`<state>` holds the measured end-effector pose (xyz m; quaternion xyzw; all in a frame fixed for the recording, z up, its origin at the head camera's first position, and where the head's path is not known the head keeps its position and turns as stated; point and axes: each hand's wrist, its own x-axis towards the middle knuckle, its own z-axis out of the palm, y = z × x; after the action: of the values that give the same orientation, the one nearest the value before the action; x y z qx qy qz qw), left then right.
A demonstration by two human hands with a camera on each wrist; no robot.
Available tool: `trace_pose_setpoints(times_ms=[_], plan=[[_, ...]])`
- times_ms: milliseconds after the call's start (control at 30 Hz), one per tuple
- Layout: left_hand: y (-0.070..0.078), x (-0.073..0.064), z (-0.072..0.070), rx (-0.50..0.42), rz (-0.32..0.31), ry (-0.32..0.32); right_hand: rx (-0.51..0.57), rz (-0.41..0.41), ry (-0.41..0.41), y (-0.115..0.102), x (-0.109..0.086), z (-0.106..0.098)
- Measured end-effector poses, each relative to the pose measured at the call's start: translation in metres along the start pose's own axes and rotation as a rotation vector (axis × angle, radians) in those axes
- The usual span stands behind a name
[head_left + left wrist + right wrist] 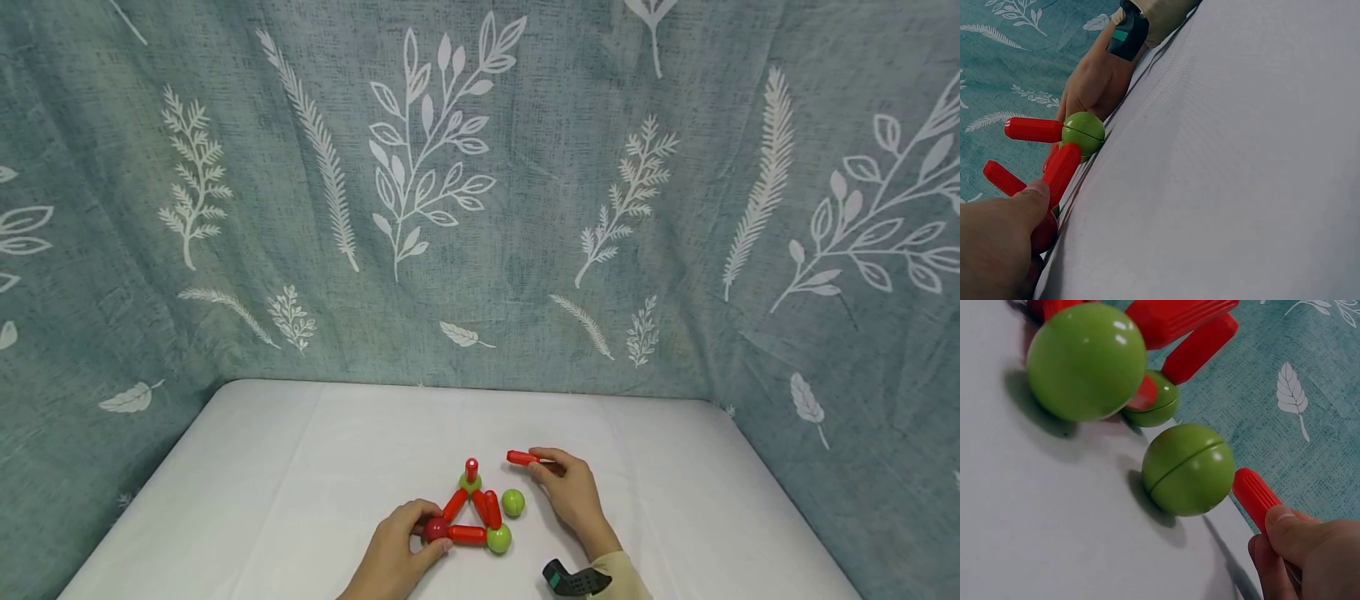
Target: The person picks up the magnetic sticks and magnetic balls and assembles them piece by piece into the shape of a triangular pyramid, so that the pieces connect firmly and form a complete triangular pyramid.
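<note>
On the table a triangle of red rods [468,535] and balls lies flat, with green balls [498,538] at two corners and a dark red ball [437,529] at the left one. From each green corner another red rod [472,468] sticks up. My left hand [401,542] grips the dark red ball, its thumb along the near rod [1062,173]. Pinched between my right thumb and fingers is a loose red rod [522,457]; that right hand [573,492] is right of the triangle. A separate green ball [513,502] lies between the triangle and the right hand.
A white cloth covers the table [315,467]. Behind it and at both sides hangs a blue-green curtain [525,333] with white leaf prints. A dark band [576,579] is on the right wrist, at the edge of a light sleeve [622,575].
</note>
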<state>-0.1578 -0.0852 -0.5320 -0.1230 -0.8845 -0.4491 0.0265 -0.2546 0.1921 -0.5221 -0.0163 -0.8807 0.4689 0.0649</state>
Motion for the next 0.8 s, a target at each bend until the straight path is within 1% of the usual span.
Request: trace_pose_setpoints(times_ms=[67, 300, 433, 633, 800], plan=[[0.000, 0.000, 0.000, 0.000, 0.004, 0.002, 0.014, 0.003, -0.003, 0.000, 0.001, -0.001], [0.001, 0.000, 0.000, -0.005, 0.010, 0.004, 0.136, 0.005, -0.003, -0.003, 0.001, -0.004], [0.001, -0.001, 0.000, -0.001, 0.002, -0.002, 0.149, 0.013, 0.004, -0.005, 0.002, -0.004], [0.001, 0.000, 0.000, 0.008, -0.012, -0.004, 0.160, 0.023, -0.013, -0.013, 0.000, -0.006], [0.001, -0.001, -0.001, 0.005, -0.014, -0.008, 0.216, 0.006, -0.012, -0.019, -0.001, -0.008]])
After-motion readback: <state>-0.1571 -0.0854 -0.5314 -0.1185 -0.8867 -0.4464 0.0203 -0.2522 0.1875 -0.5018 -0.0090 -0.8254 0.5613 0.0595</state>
